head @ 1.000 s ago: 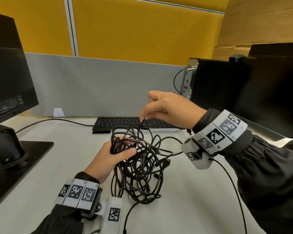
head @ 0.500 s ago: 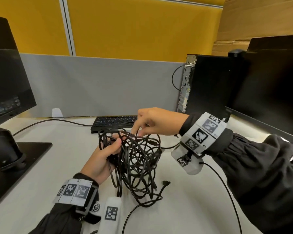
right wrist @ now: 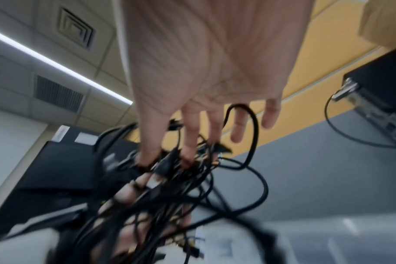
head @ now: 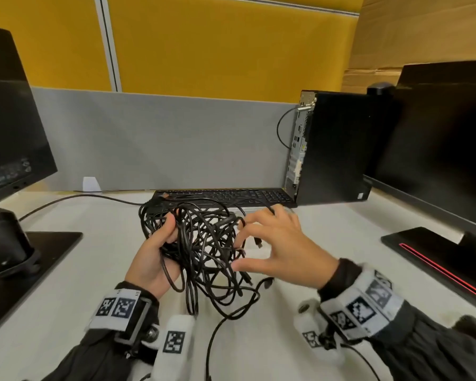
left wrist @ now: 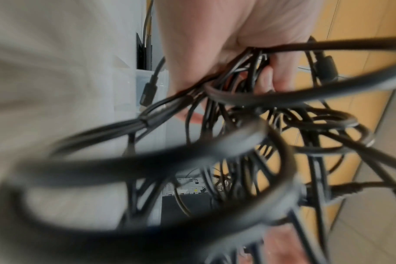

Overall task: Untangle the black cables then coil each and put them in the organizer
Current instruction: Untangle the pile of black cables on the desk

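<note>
A tangle of black cables [head: 204,248] hangs just above the white desk [head: 327,237], in front of me. My left hand [head: 165,237] grips the tangle's left side, thumb over several strands and fingers curled behind. The left wrist view shows those fingers wrapped round the cables [left wrist: 237,142]. My right hand [head: 248,247] is at the tangle's right side with its fingers spread. In the right wrist view, thumb and index tips touch the strands [right wrist: 170,196] without closing on any. A loose plug end [head: 267,283] dangles low on the right. A clear plastic box [left wrist: 150,80] lies on the desk.
A black keyboard [head: 223,196] lies behind the tangle, with a PC tower [head: 338,149] to its right. Monitors stand left [head: 8,138] and right [head: 445,149], their bases [head: 39,251] [head: 437,257] on the desk. A grey partition [head: 162,138] closes the back.
My right hand let go of the cable end it pinched above the tangle, dropped to the tangle's right side and spread its fingers. My left hand kept hold of the bundle.
</note>
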A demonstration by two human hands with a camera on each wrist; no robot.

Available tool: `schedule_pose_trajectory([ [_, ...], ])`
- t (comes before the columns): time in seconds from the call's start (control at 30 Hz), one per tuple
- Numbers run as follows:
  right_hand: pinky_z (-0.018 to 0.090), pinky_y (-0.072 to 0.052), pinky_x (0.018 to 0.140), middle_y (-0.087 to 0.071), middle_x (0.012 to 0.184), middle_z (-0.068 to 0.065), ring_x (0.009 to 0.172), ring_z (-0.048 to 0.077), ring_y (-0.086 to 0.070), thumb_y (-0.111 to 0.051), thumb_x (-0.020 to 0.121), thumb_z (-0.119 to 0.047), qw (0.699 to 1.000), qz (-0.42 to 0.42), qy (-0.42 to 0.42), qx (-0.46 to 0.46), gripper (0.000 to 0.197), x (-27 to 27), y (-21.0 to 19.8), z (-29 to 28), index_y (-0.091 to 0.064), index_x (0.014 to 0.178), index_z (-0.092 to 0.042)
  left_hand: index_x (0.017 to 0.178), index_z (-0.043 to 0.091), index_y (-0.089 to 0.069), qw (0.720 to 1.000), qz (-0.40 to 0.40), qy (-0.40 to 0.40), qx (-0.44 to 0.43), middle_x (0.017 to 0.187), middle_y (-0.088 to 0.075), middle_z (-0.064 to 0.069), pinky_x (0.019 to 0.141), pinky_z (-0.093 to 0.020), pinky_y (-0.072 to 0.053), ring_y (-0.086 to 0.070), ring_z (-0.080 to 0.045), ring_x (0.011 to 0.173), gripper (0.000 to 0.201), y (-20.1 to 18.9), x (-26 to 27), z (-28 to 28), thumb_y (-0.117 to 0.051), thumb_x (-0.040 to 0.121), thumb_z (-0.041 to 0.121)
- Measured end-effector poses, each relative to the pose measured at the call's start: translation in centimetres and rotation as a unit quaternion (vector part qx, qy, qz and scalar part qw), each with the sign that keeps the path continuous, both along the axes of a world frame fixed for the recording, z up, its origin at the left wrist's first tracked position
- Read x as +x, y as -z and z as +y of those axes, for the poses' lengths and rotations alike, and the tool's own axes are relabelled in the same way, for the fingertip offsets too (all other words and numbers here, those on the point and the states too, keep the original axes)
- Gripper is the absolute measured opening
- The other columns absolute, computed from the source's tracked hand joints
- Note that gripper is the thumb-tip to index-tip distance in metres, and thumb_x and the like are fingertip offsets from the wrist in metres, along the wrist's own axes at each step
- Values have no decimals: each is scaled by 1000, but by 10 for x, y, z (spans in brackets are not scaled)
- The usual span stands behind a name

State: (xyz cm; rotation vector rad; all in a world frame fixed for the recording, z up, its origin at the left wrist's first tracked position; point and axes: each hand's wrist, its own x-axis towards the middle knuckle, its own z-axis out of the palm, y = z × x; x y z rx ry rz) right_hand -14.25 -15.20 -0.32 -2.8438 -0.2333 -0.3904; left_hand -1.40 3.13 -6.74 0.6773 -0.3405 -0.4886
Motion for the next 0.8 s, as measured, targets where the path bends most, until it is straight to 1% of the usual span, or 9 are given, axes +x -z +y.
schedule_pose_trajectory([
  [0.17,45,-20,102,-52,124,-9,123,26,-31,-61,84,-48,993,-99,47,-46,22,17,19,14,-70,79,-29,54,19,-49,996,-55,-4,69,74,-45,-5,83,-37,-53,-57,-16,75,50,5,4,1,-89,47,50],
  [0.3,25,-19,103,-49,123,-18,127,7,-30,-53,85,-51,984,-78,-18,156,29,15,4,-1,-57,61,-37,60,18,-64,997,-31,-39,51,71,-63,-1,73,-35,-58,-66,-16,75,25,3,8,4,-69,73,39],
  [0.37,17,-32,95,-59,103,-12,111,6,-48,-59,86,-37,935,-129,-35,328,30,10,-5,-12,-60,59,-25,93,11,-72,998,-4,-56,36,91,-72,-8,76,-38,-58,-70,-21,87,32,2,14,10,-55,80,36],
  [0.43,20,-44,80,-57,69,-3,77,13,-57,-56,88,-20,832,-144,-60,532,32,5,-11,-24,-55,58,-7,101,11,-72,996,0,-74,44,98,-72,-10,78,-40,-57,-69,-23,92,39,-1,16,14,-52,80,37],
  [0.5,23,-48,65,-36,48,-4,50,14,-41,-51,89,-20,734,-114,-75,666,33,0,-16,-32,-50,57,-14,97,12,-74,996,2,-79,49,96,-72,-10,80,-42,-57,-69,-23,91,39,-2,19,18,-52,80,40],
  [0.53,22,-47,58,-27,45,-7,43,11,-31,-49,89,-23,713,-103,-68,690,31,-3,-19,-37,-50,59,-17,97,12,-73,995,3,-80,51,98,-72,-10,79,-41,-57,-69,-23,92,39,-2,19,19,-52,81,40],
  [0.63,16,-34,42,-22,43,-11,37,5,-21,-47,90,-28,683,-127,-28,719,22,-11,-28,-58,-50,70,-20,94,12,-75,996,8,-80,31,103,-71,-10,76,-36,-58,-68,-22,97,38,-2,21,23,-52,81,40],
  [0.73,19,-32,46,-22,46,-9,41,7,-21,-40,97,-35,678,-174,49,712,32,-19,-27,-88,-45,67,-22,87,15,-74,997,10,-78,22,102,-68,-7,70,-35,-58,-69,-21,96,32,-2,26,28,-64,74,43],
  [0.8,25,-35,52,-24,47,-8,40,8,-23,-41,91,-47,706,-149,104,685,37,-18,-15,-104,-44,66,-20,83,17,-62,997,9,-73,19,98,-59,-6,73,-37,-57,-67,-22,96,42,2,32,31,-81,59,47],
])
